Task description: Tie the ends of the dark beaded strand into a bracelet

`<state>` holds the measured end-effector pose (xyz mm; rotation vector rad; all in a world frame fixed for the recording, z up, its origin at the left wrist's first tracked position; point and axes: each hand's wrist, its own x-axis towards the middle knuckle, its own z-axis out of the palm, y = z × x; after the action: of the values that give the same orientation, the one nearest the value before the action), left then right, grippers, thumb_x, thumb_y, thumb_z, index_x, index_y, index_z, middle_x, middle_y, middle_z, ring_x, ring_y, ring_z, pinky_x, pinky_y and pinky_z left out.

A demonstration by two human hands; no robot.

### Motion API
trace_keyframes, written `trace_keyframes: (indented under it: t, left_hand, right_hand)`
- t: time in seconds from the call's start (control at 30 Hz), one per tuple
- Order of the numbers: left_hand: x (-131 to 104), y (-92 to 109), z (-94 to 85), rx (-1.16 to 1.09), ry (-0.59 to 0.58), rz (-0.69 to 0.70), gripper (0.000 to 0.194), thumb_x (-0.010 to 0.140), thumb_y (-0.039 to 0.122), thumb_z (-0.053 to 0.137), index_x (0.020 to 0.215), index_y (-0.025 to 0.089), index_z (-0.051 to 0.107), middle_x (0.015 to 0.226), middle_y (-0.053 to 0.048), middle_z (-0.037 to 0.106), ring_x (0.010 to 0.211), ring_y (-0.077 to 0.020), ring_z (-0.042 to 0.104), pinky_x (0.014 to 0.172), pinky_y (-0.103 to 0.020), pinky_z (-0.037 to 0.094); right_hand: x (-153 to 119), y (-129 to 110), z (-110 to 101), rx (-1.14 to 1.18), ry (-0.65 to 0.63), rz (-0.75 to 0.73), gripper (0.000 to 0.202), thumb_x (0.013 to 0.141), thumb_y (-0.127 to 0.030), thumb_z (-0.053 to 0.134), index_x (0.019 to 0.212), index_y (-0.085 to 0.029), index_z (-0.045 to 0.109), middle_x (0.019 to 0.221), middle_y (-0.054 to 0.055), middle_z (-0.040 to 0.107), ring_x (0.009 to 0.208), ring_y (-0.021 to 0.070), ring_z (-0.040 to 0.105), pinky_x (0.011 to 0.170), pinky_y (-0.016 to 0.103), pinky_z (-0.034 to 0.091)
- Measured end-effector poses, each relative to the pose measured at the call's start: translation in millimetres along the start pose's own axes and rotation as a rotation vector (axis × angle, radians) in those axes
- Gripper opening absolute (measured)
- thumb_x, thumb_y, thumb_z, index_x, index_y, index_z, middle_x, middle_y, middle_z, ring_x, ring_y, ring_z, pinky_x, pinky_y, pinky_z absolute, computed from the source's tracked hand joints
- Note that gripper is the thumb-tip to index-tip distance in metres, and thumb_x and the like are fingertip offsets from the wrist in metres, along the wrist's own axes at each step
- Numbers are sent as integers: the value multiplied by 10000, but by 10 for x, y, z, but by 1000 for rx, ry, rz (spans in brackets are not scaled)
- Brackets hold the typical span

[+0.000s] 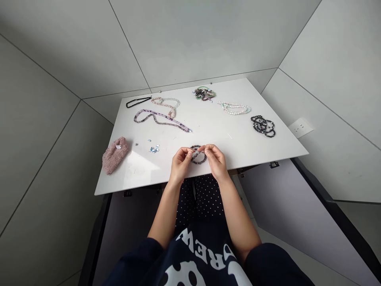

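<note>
At the table's front edge, my left hand (180, 163) is closed in a pinch, thumb against the fingertips. Facing it, my right hand (216, 160) pinches too. A thin, pale cord (201, 151) stretches between the fingertips of both hands. Right behind and below the fingers is a loop of dark round beads, a beaded bracelet (199, 162). Whether the cord belongs to this bracelet is too small to tell. My fingers cover part of the loop.
On the white table (238, 147) are a purple-grey bead strand (160, 117), a pink-and-clear strand (166, 105), a black strand (138, 102), a mixed bead pile (204, 93), a white strand (235, 108), dark bracelets (263, 126), small blue pieces (154, 149) and a fluffy pink pouch (115, 155).
</note>
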<state>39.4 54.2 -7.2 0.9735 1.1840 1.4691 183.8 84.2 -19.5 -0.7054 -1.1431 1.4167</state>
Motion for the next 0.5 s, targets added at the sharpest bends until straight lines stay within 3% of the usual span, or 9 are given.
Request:
trace_keyframes:
  t: [0.1,0.23,0.37,0.5]
  left_hand:
    - [3,7,7,-65,-69,6,274,869,438,713,890,194,592,1018,-73,720,1026,-189,661,987,-362,458]
    - [5,-37,-15,-66,-82,37,283,888,444,691,887,203,543,847,-24,682,855,-148,644,879,-312,474]
    - [-10,-101,-46,6,-2,147,257,927,433,640,886,206,527,795,-6,628,789,-130,602,794,-284,467]
    - [-27,-121,-36,96,100,218,275,943,453,607,866,207,512,772,-5,601,822,-148,635,807,-306,489]
  right_hand:
    - [18,8,-13,47,-19,16,141,946,-390,590,936,-250,580,870,18,666,912,192,635,954,391,482]
    - [0,48,2,-77,-47,-14,180,962,-427,559,946,-248,556,798,1,604,809,174,586,849,351,478]
    - [-46,82,21,-353,-39,-83,200,988,-441,502,943,-251,546,826,14,581,830,185,562,827,352,466]
    - [-66,95,25,-470,-19,-129,202,1008,-425,455,930,-257,534,849,28,575,886,206,564,838,371,473]
